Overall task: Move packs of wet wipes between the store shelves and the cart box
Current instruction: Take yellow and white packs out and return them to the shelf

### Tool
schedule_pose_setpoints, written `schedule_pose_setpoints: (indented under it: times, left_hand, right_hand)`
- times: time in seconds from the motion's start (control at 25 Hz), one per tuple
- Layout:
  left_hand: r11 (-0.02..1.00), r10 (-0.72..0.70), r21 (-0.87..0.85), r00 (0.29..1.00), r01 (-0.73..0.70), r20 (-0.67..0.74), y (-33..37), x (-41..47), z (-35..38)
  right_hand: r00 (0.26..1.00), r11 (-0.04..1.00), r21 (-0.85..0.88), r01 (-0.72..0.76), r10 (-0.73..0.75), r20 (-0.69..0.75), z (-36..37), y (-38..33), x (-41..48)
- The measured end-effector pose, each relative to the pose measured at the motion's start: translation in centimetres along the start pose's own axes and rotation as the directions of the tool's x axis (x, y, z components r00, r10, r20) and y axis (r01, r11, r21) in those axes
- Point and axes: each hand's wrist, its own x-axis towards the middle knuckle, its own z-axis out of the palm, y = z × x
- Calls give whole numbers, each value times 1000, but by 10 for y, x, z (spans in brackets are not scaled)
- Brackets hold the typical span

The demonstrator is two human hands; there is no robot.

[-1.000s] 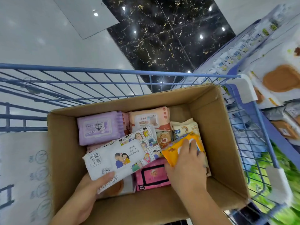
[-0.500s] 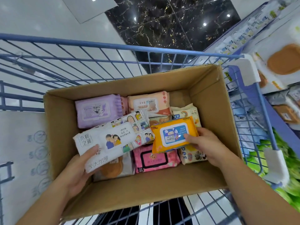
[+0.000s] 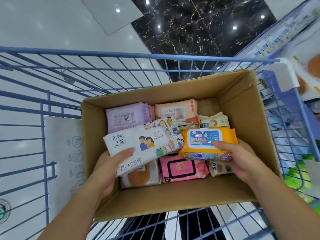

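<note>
Two soft packs held up at once, seen from the head view. Gripping the long white plastic pack with cartoon pictures (image 3: pixel 143 141) in the left hand (image 3: pixel 110 163), with the thumb on top and the other fingers hidden under the near end. Gripping the fat orange plastic pack with a blue flap (image 3: pixel 207 144) in the right hand (image 3: pixel 242 158), with the thumb pressed on the flap and the fingers curled under the near edge.

Both held flat and side by side, just above the other packs, inside the brown cardboard box (image 3: pixel 242 104) set in the blue wire cart (image 3: pixel 121 54). Held by the near ends, likely for a straight lift up past the box walls. Picture sides kept up, maybe for a quick look at each one.

Both arms reaching forward and down from the bottom of the view, wrists turned a little inward.

Lying flat below: a purple pack (image 3: pixel 126 116) and a peach pack (image 3: pixel 176 110) at the far side, and a pink pack (image 3: pixel 181 168) near the front.

Blurred store shelves (image 3: pixel 308 66) off to the right. Probably heading out of the box toward those shelves, but hard to tell for sure.
</note>
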Motion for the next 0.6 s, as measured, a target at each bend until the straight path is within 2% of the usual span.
schedule_pose_setpoints:
  times: [0.24, 0.36, 0.6]
  left_hand:
    - [998, 59, 21, 998, -59, -6, 44, -69, -4]
    - [995, 96, 2, 990, -97, 99, 85, -114, 3]
    - [949, 290, 40, 912, -314, 290, 169, -192, 71]
  right_hand:
    - [982, 973, 154, 174, -159, -101, -19, -28, -103]
    - [963, 938, 231, 258, -231, -136, -33, -44, -166]
    - [884, 803, 374, 463, -388, -260, -76, -69, -277]
